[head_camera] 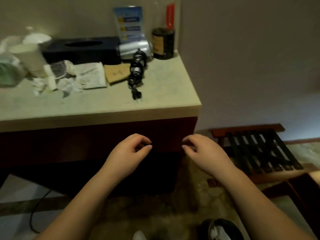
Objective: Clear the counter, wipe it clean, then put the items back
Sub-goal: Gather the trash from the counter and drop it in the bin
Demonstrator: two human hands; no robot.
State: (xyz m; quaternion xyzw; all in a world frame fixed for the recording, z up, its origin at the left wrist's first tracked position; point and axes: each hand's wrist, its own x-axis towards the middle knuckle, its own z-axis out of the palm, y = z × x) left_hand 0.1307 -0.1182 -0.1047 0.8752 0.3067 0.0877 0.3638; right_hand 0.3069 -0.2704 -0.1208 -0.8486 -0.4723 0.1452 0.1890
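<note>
A pale stone counter (155,101) carries clutter along its back. A black tissue box (81,49) lies against the wall. A silver hair dryer (136,49) with its coiled black cord and plug (136,96) lies right of it. A dark jar (163,43) stands at the back right corner, with a blue leaflet (129,23) behind. Paper packets and torn wrappers (72,77) and a brown card (117,72) are spread in front of the box. My left hand (129,149) and right hand (202,149) hover below the counter's front edge, fingers loosely curled, holding nothing.
White cups and lids (29,47) and a greenish bag (8,70) crowd the counter's left end. A wooden luggage rack with black straps (256,149) stands on the floor to the right. A black cable (36,212) runs over the floor at the left.
</note>
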